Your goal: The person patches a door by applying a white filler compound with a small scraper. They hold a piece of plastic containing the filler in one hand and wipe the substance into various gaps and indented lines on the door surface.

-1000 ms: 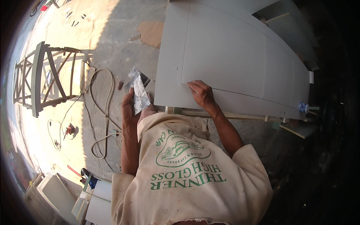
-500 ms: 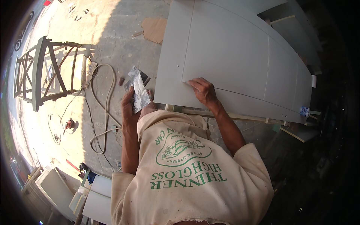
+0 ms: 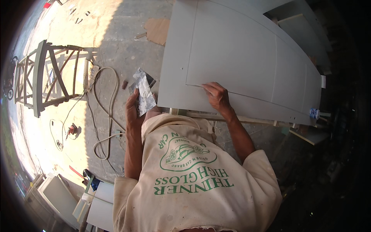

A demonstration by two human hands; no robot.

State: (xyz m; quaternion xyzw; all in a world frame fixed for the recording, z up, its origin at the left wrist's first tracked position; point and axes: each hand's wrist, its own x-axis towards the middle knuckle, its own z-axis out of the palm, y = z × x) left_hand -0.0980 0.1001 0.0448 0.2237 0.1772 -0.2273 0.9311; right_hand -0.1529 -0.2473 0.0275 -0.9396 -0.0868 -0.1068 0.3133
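Note:
A large pale grey panel [image 3: 232, 50], with thin straight grooves in its face, lies flat before me. My right hand [image 3: 218, 96] is over its near part, fingers pinched together at the groove close to its corner. Whatever those fingers grip is too small to make out. To the left of the panel, my left hand [image 3: 132, 105] is closed around a flat plate smeared with white putty [image 3: 145, 94]. A darker edge shows beneath the smears.
Wooden supports [image 3: 247, 120] hold up the panel, and a blue-labelled container [image 3: 314, 113] stands by its right end. Leftward are a looped cable [image 3: 114, 91], a slatted wooden frame [image 3: 40, 77] and a red power tool [image 3: 72, 129]. More panels [image 3: 102, 205] lean at lower left.
My right hand has slid a short way right along the groove, away from its corner. The left hand and the putty-smeared plate have hardly moved.

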